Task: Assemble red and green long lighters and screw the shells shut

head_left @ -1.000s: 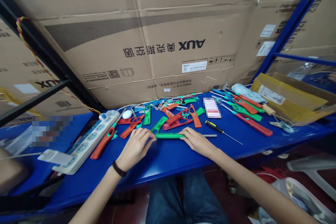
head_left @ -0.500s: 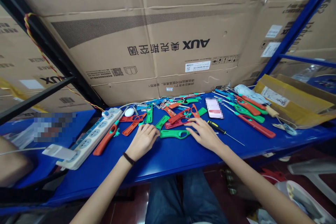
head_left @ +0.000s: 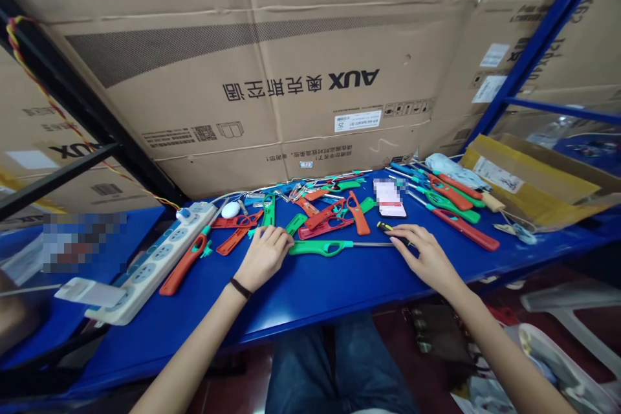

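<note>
Green lighter (head_left: 320, 247): flat on worktop (head_left: 310, 297), between hands. Left hand (head_left: 264, 257): fingers curled at handle end, grip unclear. Right hand (head_left: 427, 259): fingers spread over screwdriver (head_left: 388, 228). Risk: nudged screwdriver likely rolls toward edge.

Thin black wristband (head_left: 240, 288) at the left hand (head_left: 264, 255), and blue jeans (head_left: 339, 369).
</note>
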Available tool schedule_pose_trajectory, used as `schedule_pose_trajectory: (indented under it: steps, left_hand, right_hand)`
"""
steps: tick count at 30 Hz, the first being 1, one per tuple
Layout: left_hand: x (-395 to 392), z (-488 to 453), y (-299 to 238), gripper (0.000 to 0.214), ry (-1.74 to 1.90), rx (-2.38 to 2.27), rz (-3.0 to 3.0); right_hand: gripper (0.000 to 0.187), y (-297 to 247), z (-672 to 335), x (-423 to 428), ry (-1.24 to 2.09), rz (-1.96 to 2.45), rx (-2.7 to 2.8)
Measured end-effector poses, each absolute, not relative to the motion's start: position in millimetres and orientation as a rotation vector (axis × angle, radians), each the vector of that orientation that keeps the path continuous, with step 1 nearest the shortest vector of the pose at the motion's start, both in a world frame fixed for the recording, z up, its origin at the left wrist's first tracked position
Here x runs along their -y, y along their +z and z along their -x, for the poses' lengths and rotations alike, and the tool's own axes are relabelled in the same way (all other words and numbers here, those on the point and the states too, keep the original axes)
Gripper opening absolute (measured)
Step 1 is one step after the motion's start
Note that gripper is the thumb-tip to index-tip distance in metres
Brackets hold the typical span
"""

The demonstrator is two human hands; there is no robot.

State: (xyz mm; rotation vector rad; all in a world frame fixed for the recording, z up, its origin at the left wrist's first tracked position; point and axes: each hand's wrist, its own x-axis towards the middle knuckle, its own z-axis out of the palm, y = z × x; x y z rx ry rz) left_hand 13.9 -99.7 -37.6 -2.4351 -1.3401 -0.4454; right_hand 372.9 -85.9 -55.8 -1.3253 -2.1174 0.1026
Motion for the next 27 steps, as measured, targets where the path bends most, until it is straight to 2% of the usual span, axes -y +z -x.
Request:
schedule_pose_trajectory:
  steps: [18,23,27]
  left_hand:
    - [105.2,-11.0,-41.0,0.019,-0.486,1.337,2.479]
    - [107.9,-12.2,-47.0,0.043,-0.533,1.465,2.524]
    - [111.7,-15.5,-52.6,0.031,-0.539,1.538,2.502]
  right_hand:
    - [0.027,-61.4,-391.8,68.9,0.09,1.47,2.041]
    - [0.04,-58.7,-381.9,40.2,0.181,1.786,2.068]
    - [0.031,-54.6,-370.7,30.5,0.239,1.83,2.172]
